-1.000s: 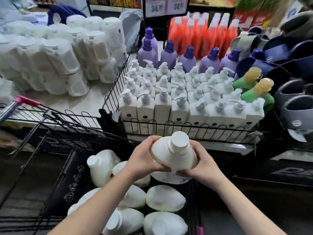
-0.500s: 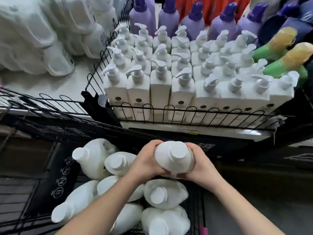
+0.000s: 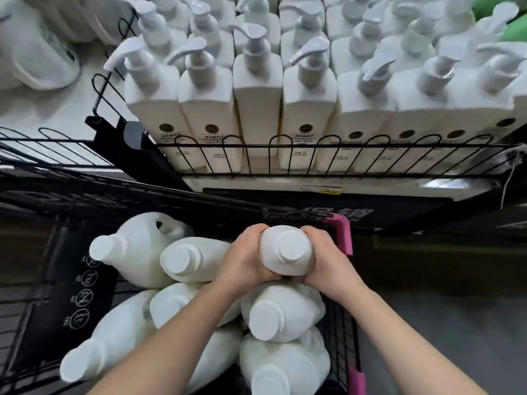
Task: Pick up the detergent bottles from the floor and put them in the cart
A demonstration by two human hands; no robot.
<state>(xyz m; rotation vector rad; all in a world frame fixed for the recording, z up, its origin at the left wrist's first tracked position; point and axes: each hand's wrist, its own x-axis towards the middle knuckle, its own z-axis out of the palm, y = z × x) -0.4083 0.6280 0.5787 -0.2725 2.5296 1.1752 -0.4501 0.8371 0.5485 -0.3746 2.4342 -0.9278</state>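
I hold a white detergent bottle (image 3: 288, 252) with a round white cap pointing up at me. My left hand (image 3: 242, 258) grips its left side and my right hand (image 3: 328, 266) grips its right side. The bottle hangs low inside the black wire cart (image 3: 343, 332), at its far right corner beside the pink corner trim (image 3: 342, 232). Several other white detergent bottles (image 3: 282, 312) lie piled in the cart under and to the left of it, caps toward me.
A shelf with a black wire front rail (image 3: 313, 146) stands just beyond the cart, packed with white pump bottles (image 3: 256, 89). Large white jugs (image 3: 34, 52) sit on the shelf at far left. Dark floor (image 3: 456, 323) lies to the right of the cart.
Both hands have lowered the bottle into the cart, close above the pile. My view has tilted further down and moved nearer the shelf.
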